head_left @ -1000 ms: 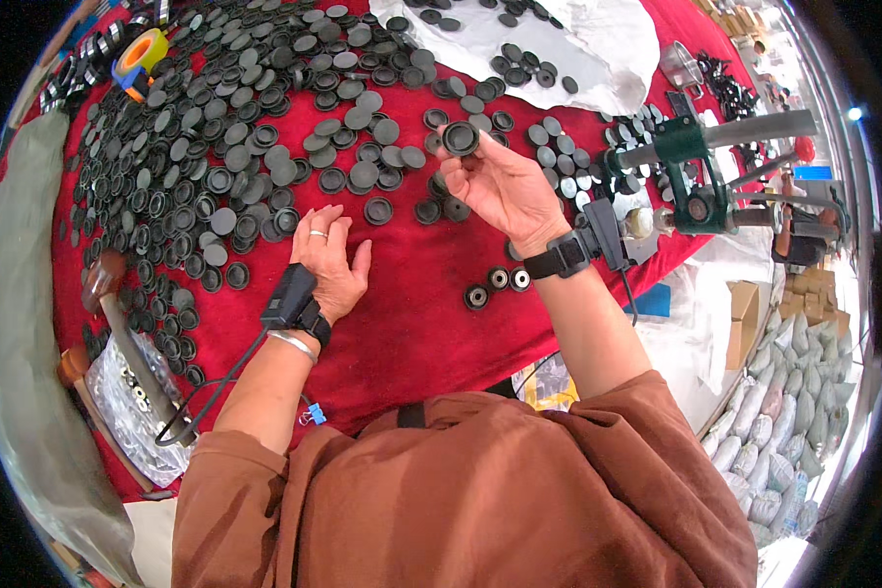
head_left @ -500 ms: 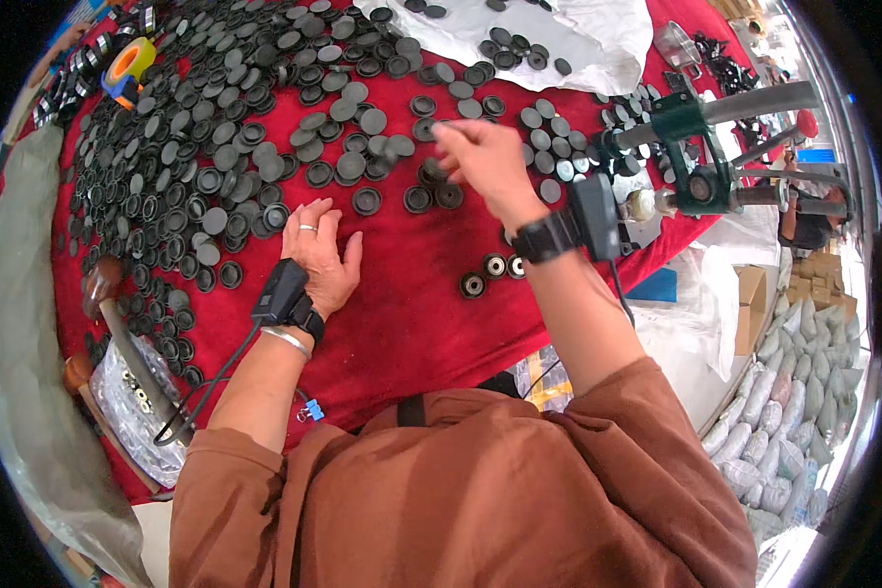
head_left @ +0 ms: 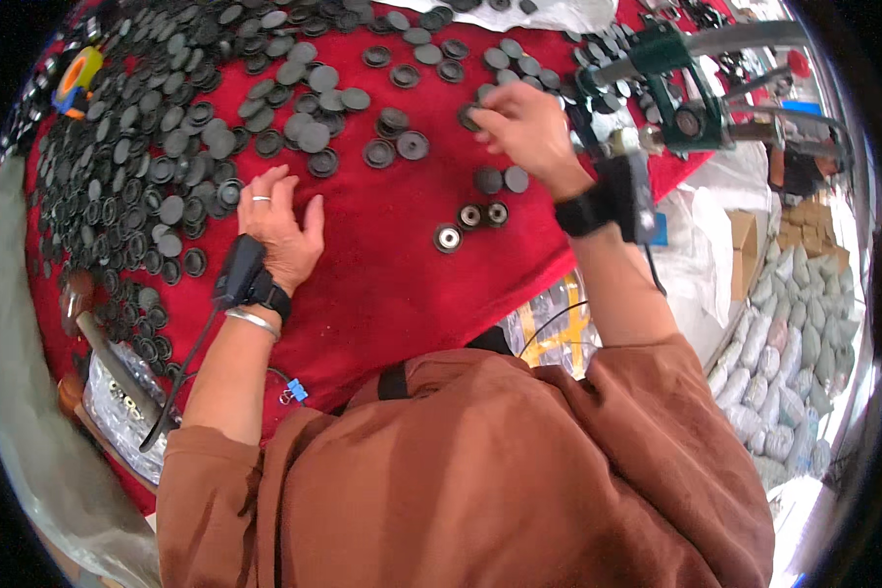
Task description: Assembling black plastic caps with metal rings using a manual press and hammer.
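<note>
My right hand [head_left: 527, 137] is raised over the red cloth, its thumb and fingers pinching a black round cap [head_left: 468, 118] at its edge. My left hand [head_left: 282, 233] lies on the cloth with fingers apart, next to a large spread of black round caps [head_left: 171, 211]; it holds nothing. Between the hands sit a few loose caps, among them a ring-edged cap [head_left: 413, 146]. Two plain discs [head_left: 516, 179] rest below my right hand. Nearer me is a small group of black caps with shiny metal centres [head_left: 448, 238].
A green hand press [head_left: 681, 93] with metal bars stands at the right edge of the red cloth [head_left: 382, 294]. White sheeting [head_left: 559, 14] lies at the far side. An orange-and-blue tape dispenser [head_left: 78, 78] and a hammer [head_left: 113, 348] are at left. Stacked bags [head_left: 779, 363] fill the right.
My right hand has moved right, toward the press, with the cap in its fingers. Two discs its wrist covered now show. My left hand stays nearly in place; the whole view has shifted.
</note>
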Demonstrator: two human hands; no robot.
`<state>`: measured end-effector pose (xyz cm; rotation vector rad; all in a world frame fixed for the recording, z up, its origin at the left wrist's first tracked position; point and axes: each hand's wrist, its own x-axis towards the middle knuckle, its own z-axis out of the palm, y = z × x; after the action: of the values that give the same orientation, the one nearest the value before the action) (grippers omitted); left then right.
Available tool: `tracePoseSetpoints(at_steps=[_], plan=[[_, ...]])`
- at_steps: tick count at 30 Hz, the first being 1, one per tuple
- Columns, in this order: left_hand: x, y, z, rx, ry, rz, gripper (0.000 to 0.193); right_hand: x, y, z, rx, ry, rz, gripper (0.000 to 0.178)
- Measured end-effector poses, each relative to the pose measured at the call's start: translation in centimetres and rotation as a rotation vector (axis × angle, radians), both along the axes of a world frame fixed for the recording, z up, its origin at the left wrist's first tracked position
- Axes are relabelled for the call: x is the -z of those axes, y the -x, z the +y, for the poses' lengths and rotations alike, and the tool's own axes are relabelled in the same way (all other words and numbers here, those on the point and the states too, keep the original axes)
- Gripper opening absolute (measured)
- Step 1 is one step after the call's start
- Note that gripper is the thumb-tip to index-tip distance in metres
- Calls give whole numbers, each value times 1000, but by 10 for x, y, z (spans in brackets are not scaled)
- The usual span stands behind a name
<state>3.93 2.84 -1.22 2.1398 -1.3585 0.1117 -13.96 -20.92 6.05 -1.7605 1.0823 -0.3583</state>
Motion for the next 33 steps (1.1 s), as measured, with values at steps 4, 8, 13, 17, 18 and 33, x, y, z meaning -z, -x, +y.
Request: tracePoseSetpoints(at_steps=[4,8,13,17,18,33], plan=[[0,1,-5,18,-22,-20,33,4,95,33,74,88,83,22],[1,2,0,10,-45,-29,31,20,103,81,-48,637,88,15],[6,2,-3,13,-10,-71,33,41,105,85,-219,929,172,26],[7,2,-2,6,-17,-75,33,44,107,91,-360,968,284,34],[7,2,-2,4,-19,-73,33,43,107,91,-363,966,285,34],[5,-1,-4,1,-22,-63,31,39,101,93,-485,1095,488,35]])
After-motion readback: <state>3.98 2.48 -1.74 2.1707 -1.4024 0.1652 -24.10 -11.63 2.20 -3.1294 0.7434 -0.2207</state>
